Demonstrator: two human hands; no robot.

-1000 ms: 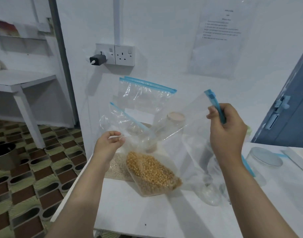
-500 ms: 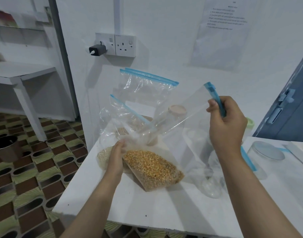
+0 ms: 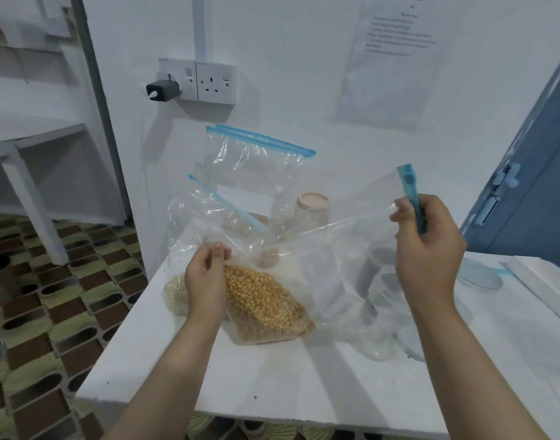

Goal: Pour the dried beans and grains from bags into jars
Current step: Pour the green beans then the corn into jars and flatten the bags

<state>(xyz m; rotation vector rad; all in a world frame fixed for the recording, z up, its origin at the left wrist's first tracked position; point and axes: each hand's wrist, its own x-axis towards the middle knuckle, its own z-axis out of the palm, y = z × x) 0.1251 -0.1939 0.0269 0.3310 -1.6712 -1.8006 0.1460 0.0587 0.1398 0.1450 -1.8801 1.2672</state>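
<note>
- Presently, right hand (image 3: 427,246) raised over the table (image 3: 272,369), fingers (image 3: 402,211) curled round the blue zip strip (image 3: 412,198) of a clear bag (image 3: 320,249); the bag's film stretches down and leftward from that grip.
- Left hand (image 3: 205,281) lower, fingers bent and pinching the bag's plastic just above its contents.
- Yellow grains (image 3: 266,306) (look like corn kernels) heaped in the bag's lower corner, which rests on the table.
- Second bag with pale small grains (image 3: 175,293) lies just left of the yellow heap, partly hidden by the left hand.
- Two more zip bags behind: one (image 3: 256,163) upright near the wall, one (image 3: 215,208) slumped in front of it.
- Jar with a pinkish lid (image 3: 313,201) stands behind the held bag, seen through the film.
- Clear jar (image 3: 383,287) sits beneath the right forearm; its outline is blurred by plastic.
- Round clear lid (image 3: 481,277) flat on the table at right, just beside a white box (image 3: 542,281).
- Wall socket (image 3: 197,81) with a dark plug above the bags.
</note>
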